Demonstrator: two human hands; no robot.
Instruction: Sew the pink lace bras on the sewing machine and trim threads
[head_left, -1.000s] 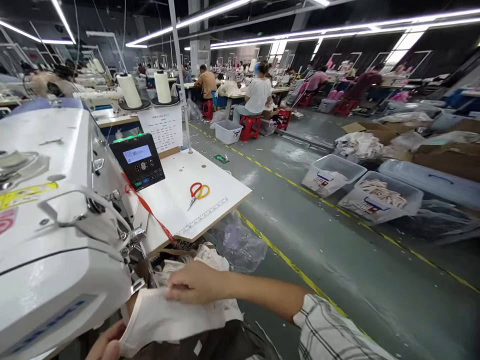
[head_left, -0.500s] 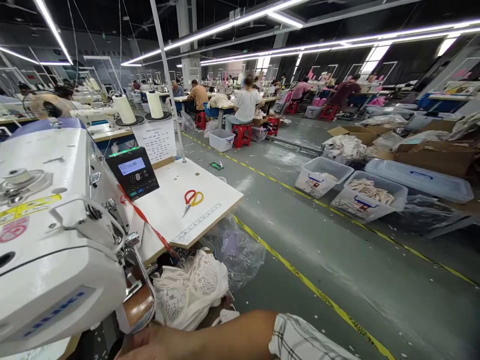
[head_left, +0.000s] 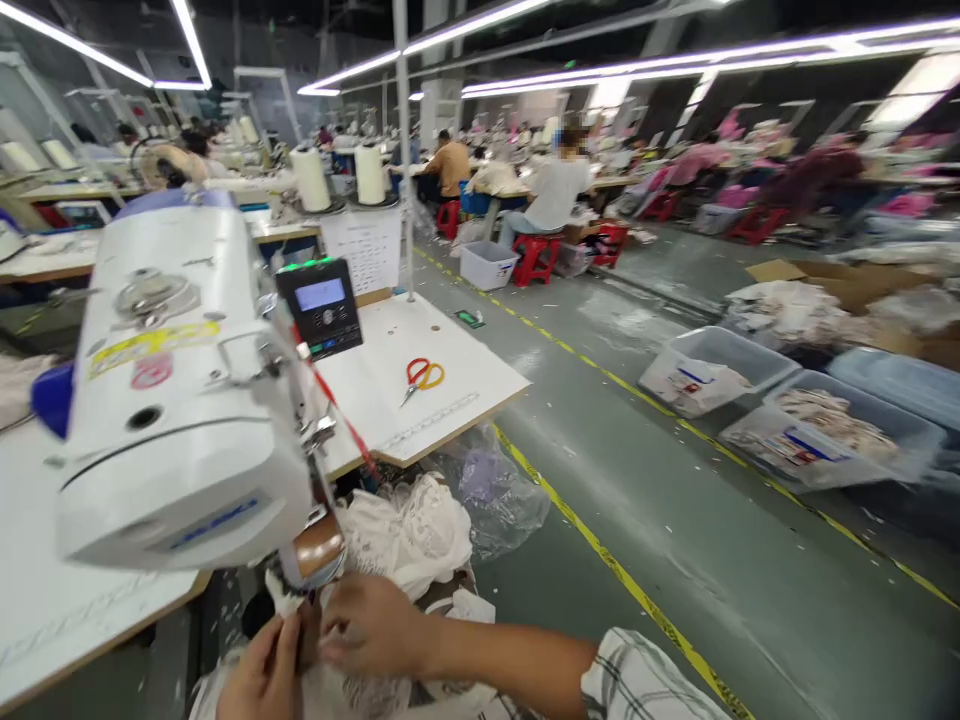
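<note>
Both my hands work at the foot of a white sewing machine (head_left: 180,400), low in the view. My left hand (head_left: 262,675) has its fingers closed on a piece of white fabric (head_left: 289,600) just under the machine's head. My right hand (head_left: 371,625) pinches the same white fabric from the right, its checked sleeve (head_left: 645,680) at the bottom edge. A heap of white lace fabric (head_left: 412,530) lies just beyond my hands.
Red and yellow scissors (head_left: 424,375) lie on the white side table (head_left: 450,400), beside a control panel (head_left: 322,305). A clear plastic bag (head_left: 495,490) hangs under it. Grey bins (head_left: 705,365) stand across the aisle with yellow floor tape (head_left: 600,545). Other people sew at the back.
The view has swung right, so the machine sits more central. My left hand has come back into sight and both hands now pinch the white fabric under the machine's head.
</note>
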